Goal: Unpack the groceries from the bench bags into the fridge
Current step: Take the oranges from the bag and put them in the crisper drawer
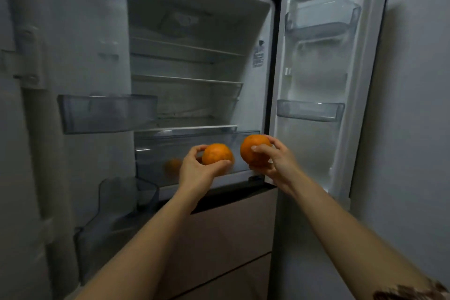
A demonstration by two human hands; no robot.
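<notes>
The fridge (199, 61) stands open in front of me with both doors swung out. My left hand (194, 173) grips one orange (216, 153), and my right hand (277, 161) grips a second orange (253, 151). Both fruits hover just in front of the clear crisper drawer (155, 151) at the bottom of the fridge compartment. An orange blur (173, 165) shows behind the drawer's front, either a third orange or a reflection; I cannot tell which. The glass shelves (187, 79) above look bare.
The left door (73, 56) carries clear bins (104, 114) at mid height and lower down (117, 204). The right door (326, 80) has two clear bins (309, 109). Below the compartment are brown drawer fronts (231, 231). A grey wall (418, 105) stands at the right.
</notes>
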